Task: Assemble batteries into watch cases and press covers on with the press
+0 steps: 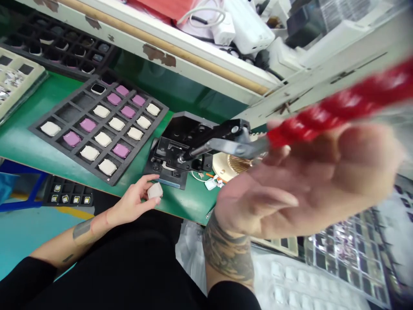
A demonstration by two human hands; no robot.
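My left hand [132, 200] pinches a small pale, rounded-square, watch-sized piece [155, 191] between thumb and fingers, at the near edge of the green table. Just beyond it stands a black hand press [180, 148] with a metal lever. On the right, my right hand [300, 185], blurred and palm up, has its fingers hooked at the lever's red ribbed handle [325, 114]; the thumb lies off the handle. Left of the press, a dark compartment tray [69, 113] carries several cream and purple pieces of similar shape, plus one black-faced piece [98, 89].
Another dark tray [106, 60] and a beige tray [38, 71] lie at the back left. A shelf [206, 58] with chargers and cables runs behind. A gold round object [226, 167] sits beside the press. Clear compartment trays [348, 258] are at the lower right.
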